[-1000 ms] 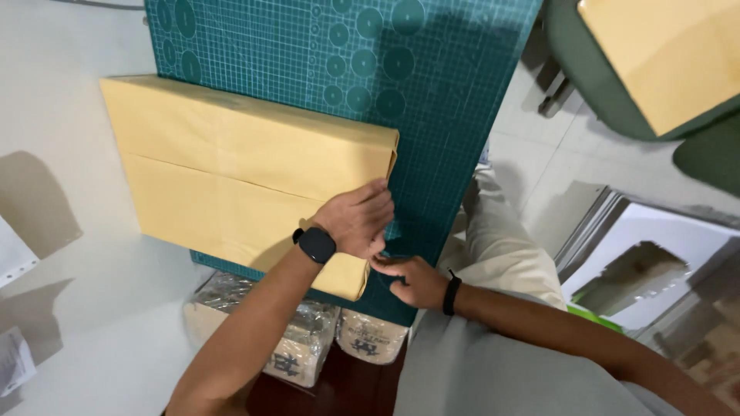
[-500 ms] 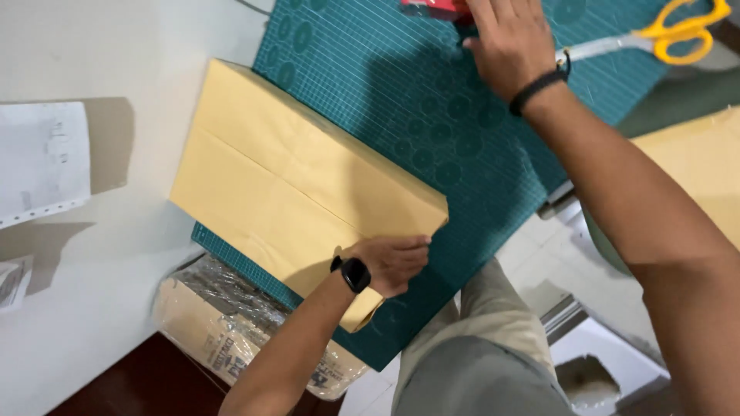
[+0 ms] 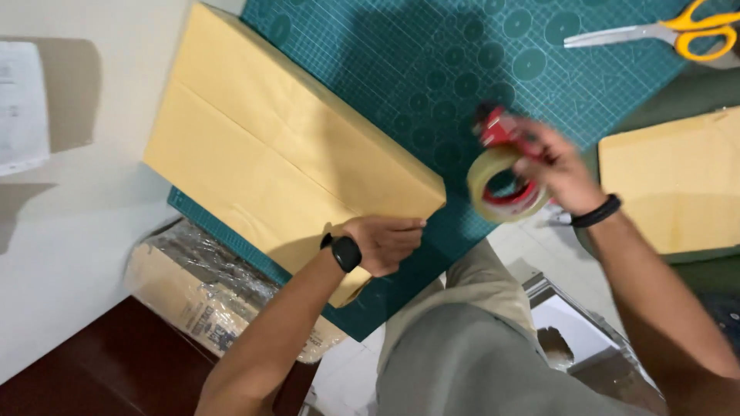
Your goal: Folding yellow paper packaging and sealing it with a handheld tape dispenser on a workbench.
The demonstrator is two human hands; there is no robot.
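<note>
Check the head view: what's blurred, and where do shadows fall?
Head view: right hand and tape roll smeared by motion; left hand, package and scissors sharp; soft shadows darken the mat above the package and the white table at left; no glare.

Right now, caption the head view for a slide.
Left hand presses a yellow-wrapped parcel on a green cutting mat while the right hand holds a tape roll; scissors lie beyond.
</note>
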